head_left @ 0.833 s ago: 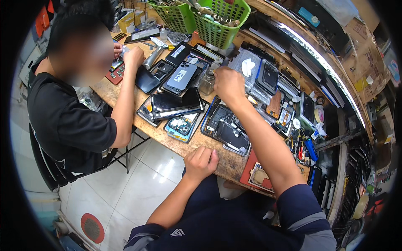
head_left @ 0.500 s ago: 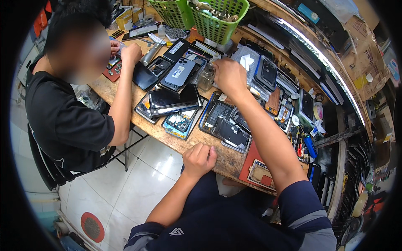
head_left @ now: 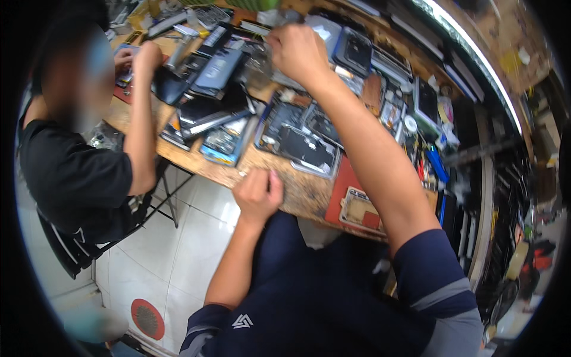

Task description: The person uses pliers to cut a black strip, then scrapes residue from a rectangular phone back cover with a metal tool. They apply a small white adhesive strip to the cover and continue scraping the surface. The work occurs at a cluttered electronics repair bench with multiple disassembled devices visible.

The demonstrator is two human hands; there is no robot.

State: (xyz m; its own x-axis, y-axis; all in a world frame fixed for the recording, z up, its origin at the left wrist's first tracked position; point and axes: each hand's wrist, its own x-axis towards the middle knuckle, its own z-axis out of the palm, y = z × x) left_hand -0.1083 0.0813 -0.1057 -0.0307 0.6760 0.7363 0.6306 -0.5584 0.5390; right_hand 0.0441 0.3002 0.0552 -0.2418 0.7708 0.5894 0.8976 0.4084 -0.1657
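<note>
Left hand [head_left: 257, 193] is curled into a loose fist, resting on the near edge of the wooden worktop [head_left: 297, 190]. Thumb and fingers are pressed together; they may be pinching something tiny and pale at the knuckles, too small to tell.

Right hand [head_left: 297, 50] is stretched far across the worktop, fingers closed, knuckles up. It sits over a clear glassy item [head_left: 257, 65], looks like a small jar, blurred. Can't tell if the hand actually grips it or just touches the clutter there.

Between the two hands: a grey tray of opened phones [head_left: 300, 134], dark backs and boards exposed, lying flat. Just left of it, a blue-edged tray [head_left: 221, 143] with a phone part inside. Further left, a stack of dark phones and tablets [head_left: 205, 110], overlapping, some tilted.

Right of the left hand: a red mat [head_left: 339, 190] with a tan phone frame [head_left: 361, 209] on it, at the worktop's near edge.

Under the right forearm and beyond it: more phone bodies, one with a camera ring [head_left: 355, 50]. Blue-handled tools [head_left: 437, 166] lie toward the right end.

Another person in a black shirt [head_left: 77, 178] sits at the left end, their hand [head_left: 147, 56] on the worktop near a dark phone.
</note>
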